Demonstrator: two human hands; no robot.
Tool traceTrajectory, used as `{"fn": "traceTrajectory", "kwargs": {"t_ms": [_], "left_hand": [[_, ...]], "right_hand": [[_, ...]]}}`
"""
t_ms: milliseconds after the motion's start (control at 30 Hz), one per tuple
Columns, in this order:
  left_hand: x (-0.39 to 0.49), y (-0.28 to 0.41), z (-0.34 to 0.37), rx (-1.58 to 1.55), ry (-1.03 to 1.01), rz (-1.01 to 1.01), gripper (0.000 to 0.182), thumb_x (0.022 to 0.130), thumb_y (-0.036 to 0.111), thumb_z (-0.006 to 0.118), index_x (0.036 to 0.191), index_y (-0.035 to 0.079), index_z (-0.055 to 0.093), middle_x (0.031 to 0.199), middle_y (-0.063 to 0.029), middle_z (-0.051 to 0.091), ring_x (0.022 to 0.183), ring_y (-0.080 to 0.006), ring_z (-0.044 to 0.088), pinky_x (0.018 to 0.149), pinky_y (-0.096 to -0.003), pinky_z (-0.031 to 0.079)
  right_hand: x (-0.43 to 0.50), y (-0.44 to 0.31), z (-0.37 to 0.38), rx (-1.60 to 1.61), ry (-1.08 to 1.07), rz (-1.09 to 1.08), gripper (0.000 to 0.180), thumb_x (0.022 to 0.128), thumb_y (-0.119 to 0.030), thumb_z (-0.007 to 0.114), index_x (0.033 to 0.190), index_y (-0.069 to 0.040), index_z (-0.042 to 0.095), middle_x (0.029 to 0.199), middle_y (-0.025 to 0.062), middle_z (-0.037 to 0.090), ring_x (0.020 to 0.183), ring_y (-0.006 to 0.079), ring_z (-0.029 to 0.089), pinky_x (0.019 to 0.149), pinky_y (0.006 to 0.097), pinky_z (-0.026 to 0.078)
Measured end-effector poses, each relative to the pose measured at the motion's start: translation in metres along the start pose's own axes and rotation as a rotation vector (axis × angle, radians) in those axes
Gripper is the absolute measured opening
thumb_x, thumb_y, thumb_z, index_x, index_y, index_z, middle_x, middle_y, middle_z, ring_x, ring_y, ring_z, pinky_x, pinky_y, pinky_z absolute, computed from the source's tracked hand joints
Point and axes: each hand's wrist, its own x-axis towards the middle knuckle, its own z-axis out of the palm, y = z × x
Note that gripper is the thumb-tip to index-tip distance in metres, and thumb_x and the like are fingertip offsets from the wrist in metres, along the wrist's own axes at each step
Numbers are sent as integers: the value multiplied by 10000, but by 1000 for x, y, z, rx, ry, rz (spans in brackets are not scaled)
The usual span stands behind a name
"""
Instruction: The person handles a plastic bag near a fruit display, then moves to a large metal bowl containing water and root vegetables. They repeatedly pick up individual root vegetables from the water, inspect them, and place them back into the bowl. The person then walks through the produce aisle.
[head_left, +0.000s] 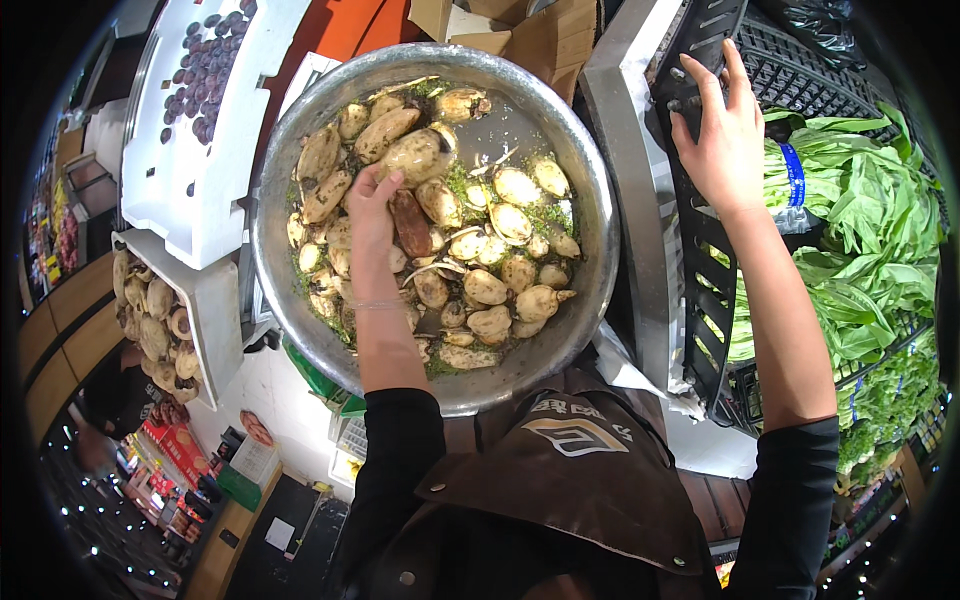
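A round metal basin (609, 225) in front of me holds water and many pale, dirt-flecked root vegetables, perhaps lotus root pieces, with green bits among them. My left hand (373, 196) grips a large lotus root piece (412, 156) over the left part of the basin. Just below that hand lies a reddish-brown elongated piece (412, 225). To the right of the basin, my right hand (721, 131) is spread, its fingers at the edge of a black plastic crate (694, 247). I see nothing held in it. Leafy green vegetables (832, 172) with a blue band lie beside my right wrist.
At the upper left, a white foam box (225, 176) holds dark plums (206, 82). Below it a white bin (217, 315) contains more root pieces. Cardboard boxes (559, 45) stand behind the basin. A metal frame edge (630, 150) runs between basin and crate.
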Motion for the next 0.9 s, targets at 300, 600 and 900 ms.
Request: {"fn": "traceTrajectory", "kwargs": {"t_ms": [300,600,900], "left_hand": [[60,39,-22,988,542,263,700,769,461,850,1257,30,595,1091,-122,646,1134,-287,507,1031,-474,333],[24,-3,51,1485,96,510,579,767,499,812,1163,107,655,1112,-85,667,1151,-296,502,996,-463,339],[31,-40,101,1550,28,215,778,759,524,813,1217,-29,514,1101,-167,681,1219,-330,508,1055,-445,357]], "right_hand": [[0,0,0,-17,4,-7,649,827,-144,750,1418,-223,493,1580,148,291,1318,327,495,1082,473,409],[0,1,2,-22,9,-21,631,822,-136,751,1401,-195,507,1565,154,314,1282,343,524,1036,465,457],[-1,3,3,-13,-25,-2,665,806,-147,748,1413,-223,487,1583,152,286,1298,311,509,1089,485,397]]}}
